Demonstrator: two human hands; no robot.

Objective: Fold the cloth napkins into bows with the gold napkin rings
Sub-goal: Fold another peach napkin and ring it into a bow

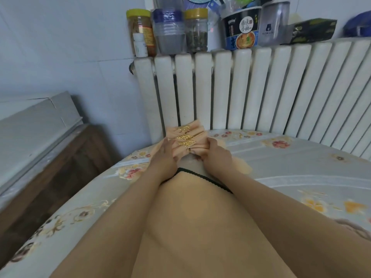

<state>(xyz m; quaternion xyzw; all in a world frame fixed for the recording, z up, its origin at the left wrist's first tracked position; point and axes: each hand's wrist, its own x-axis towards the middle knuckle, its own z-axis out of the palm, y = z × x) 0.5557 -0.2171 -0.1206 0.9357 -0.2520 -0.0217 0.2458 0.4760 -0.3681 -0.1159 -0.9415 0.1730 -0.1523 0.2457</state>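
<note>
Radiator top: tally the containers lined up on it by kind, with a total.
Yellow-lidded jars: 2
Small white bottle: 1
Stack of clear plastic tubs: 1
Instant noodle bowl: 1
Clear tumbler: 1
Dark box: 1
Total: 7, counting the stack as one; items behind are too hidden to count.
</note>
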